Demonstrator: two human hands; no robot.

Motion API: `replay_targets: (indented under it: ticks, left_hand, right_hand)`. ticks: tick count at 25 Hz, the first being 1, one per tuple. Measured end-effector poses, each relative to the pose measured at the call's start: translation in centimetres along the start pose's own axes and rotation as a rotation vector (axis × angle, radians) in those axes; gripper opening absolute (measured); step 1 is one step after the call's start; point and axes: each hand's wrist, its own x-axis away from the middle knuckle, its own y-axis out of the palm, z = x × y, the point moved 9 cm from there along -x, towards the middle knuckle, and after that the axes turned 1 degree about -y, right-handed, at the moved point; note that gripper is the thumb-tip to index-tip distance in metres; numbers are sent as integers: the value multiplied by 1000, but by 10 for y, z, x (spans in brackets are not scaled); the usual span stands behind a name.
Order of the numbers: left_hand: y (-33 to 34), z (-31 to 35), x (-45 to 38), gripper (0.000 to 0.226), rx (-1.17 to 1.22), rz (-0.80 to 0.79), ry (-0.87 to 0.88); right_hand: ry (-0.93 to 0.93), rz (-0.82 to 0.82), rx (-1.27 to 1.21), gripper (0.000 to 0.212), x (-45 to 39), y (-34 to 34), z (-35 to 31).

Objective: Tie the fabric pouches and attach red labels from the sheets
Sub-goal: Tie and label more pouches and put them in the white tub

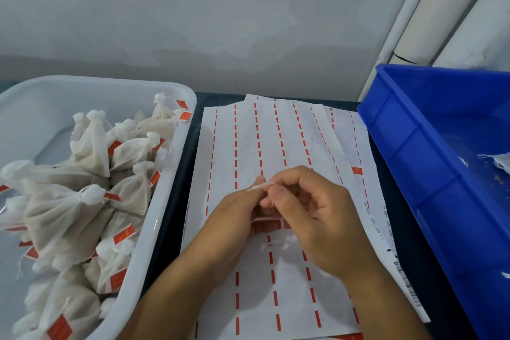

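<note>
A stack of white label sheets with rows of red marks lies in the middle of the dark table. Above it my left hand and my right hand meet, fingertips pinching a thin white string between them. A red label shows just under my fingers; whether it is stuck to the string or still on the sheet I cannot tell. One lone red label sits on the sheet's right side. Several tied cream fabric pouches with red labels fill the white tray at left.
A blue plastic crate stands at the right, tilted, with white string scraps inside. A grey wall rises behind the table. White pipes run up the right corner. The dark tabletop shows beside the sheets.
</note>
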Motion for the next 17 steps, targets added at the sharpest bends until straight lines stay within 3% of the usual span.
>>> replay_targets:
  ticks: [7, 17]
  left_hand:
    - [-8, -1, 4, 44, 478, 18, -123]
    - [-2, -9, 5, 34, 407, -15, -197]
  right_hand:
    - [-16, -168, 227, 10, 3, 23, 8]
    - [-53, -175, 220, 11, 3, 24, 1]
